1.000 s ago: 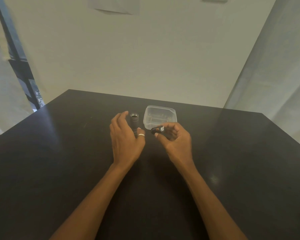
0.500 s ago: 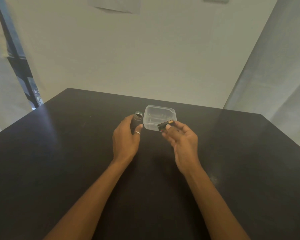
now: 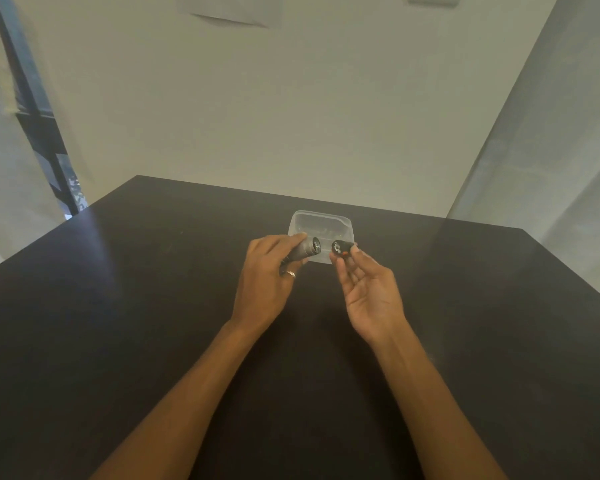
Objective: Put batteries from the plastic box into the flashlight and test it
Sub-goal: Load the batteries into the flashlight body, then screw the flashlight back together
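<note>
My left hand [image 3: 265,273] grips the dark flashlight body [image 3: 305,250], tilted so its open threaded end points right. My right hand [image 3: 369,287] is palm up and pinches a small black battery holder [image 3: 342,247] at the fingertips, its metal-contact end facing the flashlight's open end across a small gap. Both are held just above the table, in front of the clear plastic box [image 3: 326,225]. Faint shapes show through the box, too blurred to name.
The black table [image 3: 153,306] stretches wide around my arms; its far edge runs close behind the box. A pale wall stands beyond, a dark frame at the left and a grey curtain at the right.
My left hand lifted the flashlight from upright and tipped its open end rightward. My right hand turned palm up and brought the battery holder level with that opening.
</note>
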Motion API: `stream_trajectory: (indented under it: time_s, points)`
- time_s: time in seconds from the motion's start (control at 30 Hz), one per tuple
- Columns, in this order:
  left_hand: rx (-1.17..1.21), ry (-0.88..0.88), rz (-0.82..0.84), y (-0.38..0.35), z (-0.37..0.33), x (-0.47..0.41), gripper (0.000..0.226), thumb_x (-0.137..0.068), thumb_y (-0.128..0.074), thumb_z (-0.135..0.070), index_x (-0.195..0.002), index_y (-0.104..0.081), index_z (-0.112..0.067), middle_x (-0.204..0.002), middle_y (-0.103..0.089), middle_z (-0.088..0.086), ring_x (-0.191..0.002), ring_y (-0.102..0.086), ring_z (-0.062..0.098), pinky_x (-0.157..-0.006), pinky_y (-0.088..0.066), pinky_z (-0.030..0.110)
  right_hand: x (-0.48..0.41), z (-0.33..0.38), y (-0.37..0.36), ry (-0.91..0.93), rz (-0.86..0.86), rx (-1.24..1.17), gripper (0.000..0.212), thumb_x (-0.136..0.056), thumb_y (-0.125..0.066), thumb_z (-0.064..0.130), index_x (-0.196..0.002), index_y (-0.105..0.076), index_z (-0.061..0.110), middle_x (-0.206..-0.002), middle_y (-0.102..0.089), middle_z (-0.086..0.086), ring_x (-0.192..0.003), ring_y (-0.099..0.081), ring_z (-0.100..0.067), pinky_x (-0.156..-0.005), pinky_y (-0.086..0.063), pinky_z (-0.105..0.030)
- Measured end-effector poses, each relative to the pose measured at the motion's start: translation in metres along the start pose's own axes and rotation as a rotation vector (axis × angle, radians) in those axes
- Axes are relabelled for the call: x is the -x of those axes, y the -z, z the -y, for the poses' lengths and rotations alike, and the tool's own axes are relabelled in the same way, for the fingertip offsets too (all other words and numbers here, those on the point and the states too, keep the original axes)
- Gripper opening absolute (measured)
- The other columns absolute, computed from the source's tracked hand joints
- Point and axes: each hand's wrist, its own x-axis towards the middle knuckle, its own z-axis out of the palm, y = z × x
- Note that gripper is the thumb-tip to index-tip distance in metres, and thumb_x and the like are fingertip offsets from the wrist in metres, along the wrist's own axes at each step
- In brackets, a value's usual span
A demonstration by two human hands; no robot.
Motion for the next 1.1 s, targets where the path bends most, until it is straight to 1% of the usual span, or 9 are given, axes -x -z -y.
stream_trajectory:
  time_s: [0.17,0.43,0.53,0.63,0.77,0.9,0.97,1.03,1.1]
  points:
    - [-0.048,-0.020,0.025,-0.001,0.002,0.001,0.049,-0.087,-0.080,-0.009,-0.133,-0.067,-0.020,-0.121,-0.068,-0.003,-0.111,-0.052,0.015,-0.087,-0.054,0.032,-0.001,-0.004,0.001,0.163,0.016,0.258,0.037,-0.095,-0.067,0.005,-0.131,-0.060,0.002,-0.111,-0.076,-0.013,-0.101,-0.074,-0.024,-0.076,-0.059,-0.025]
    - [-0.070,-0.010,0.056,-0.004,0.008,0.001,0.054,-0.085,-0.080,-0.005,-0.135,-0.066,-0.022,-0.120,-0.068,-0.004,-0.109,-0.053,0.018,-0.083,-0.056,0.043,0.003,-0.010,-0.003,0.406,0.012,0.612,0.032,-0.091,-0.074,0.005,-0.120,-0.066,0.011,-0.109,-0.077,-0.007,-0.101,-0.075,-0.020,-0.080,-0.061,-0.029]
    - [-0.051,-0.002,0.055,-0.004,0.008,0.001,0.053,-0.085,-0.080,-0.006,-0.134,-0.066,-0.022,-0.119,-0.069,-0.004,-0.107,-0.054,0.018,-0.084,-0.055,0.040,0.000,-0.014,0.000,0.484,0.016,0.787,0.029,-0.089,-0.076,0.008,-0.116,-0.070,0.018,-0.108,-0.076,0.001,-0.101,-0.073,-0.013,-0.081,-0.061,-0.030]
    - [-0.027,-0.006,0.074,-0.004,0.005,0.002,0.051,-0.087,-0.079,-0.006,-0.134,-0.066,-0.021,-0.121,-0.069,-0.002,-0.108,-0.054,0.019,-0.086,-0.053,0.032,-0.004,-0.018,0.005,0.528,0.046,0.975,0.029,-0.090,-0.077,0.020,-0.119,-0.074,0.022,-0.112,-0.075,0.008,-0.105,-0.070,-0.009,-0.091,-0.060,-0.032]
    - [-0.013,0.049,0.065,-0.002,0.005,0.001,0.047,-0.090,-0.078,-0.016,-0.135,-0.066,-0.021,-0.121,-0.069,-0.003,-0.108,-0.053,0.016,-0.087,-0.040,0.013,-0.007,-0.008,0.008,0.561,-0.028,0.994,0.029,-0.095,-0.071,0.017,-0.122,-0.073,0.025,-0.112,-0.074,0.013,-0.098,-0.068,0.000,-0.086,-0.059,-0.023]
    - [-0.013,0.083,0.061,-0.001,0.004,0.000,0.046,-0.091,-0.078,-0.019,-0.136,-0.066,-0.021,-0.119,-0.069,-0.002,-0.105,-0.052,0.015,-0.085,-0.035,0.009,-0.010,0.010,0.020,0.641,-0.133,1.108,0.032,-0.095,-0.064,0.003,-0.117,-0.074,0.024,-0.109,-0.070,0.011,-0.090,-0.062,0.011,-0.072,-0.052,-0.007]
    - [-0.011,0.086,0.063,-0.001,0.004,0.000,0.047,-0.091,-0.078,-0.018,-0.135,-0.066,-0.021,-0.118,-0.069,-0.002,-0.105,-0.051,0.015,-0.084,-0.035,0.010,-0.009,0.016,0.027,0.704,-0.138,1.252,0.035,-0.090,-0.063,-0.001,-0.107,-0.074,0.028,-0.110,-0.067,0.009,-0.097,-0.059,0.004,-0.077,-0.050,-0.009]
    - [-0.011,0.090,0.066,-0.001,0.004,0.000,0.046,-0.090,-0.078,-0.017,-0.135,-0.066,-0.021,-0.118,-0.070,-0.002,-0.105,-0.051,0.013,-0.084,-0.035,0.010,-0.010,0.019,0.034,0.745,-0.104,1.438,0.030,-0.083,-0.064,0.008,-0.102,-0.074,0.029,-0.114,-0.064,0.007,-0.113,-0.053,-0.010,-0.087,-0.041,-0.010]
    - [-0.015,0.097,0.069,-0.002,0.004,-0.001,0.046,-0.090,-0.078,-0.017,-0.135,-0.066,-0.021,-0.118,-0.070,-0.001,-0.105,-0.050,0.013,-0.084,-0.035,0.010,-0.014,0.020,0.042,0.695,-0.056,1.682,0.031,-0.078,-0.063,0.027,-0.106,-0.075,0.028,-0.125,-0.060,0.007,-0.128,-0.041,-0.016,-0.095,-0.028,-0.025]
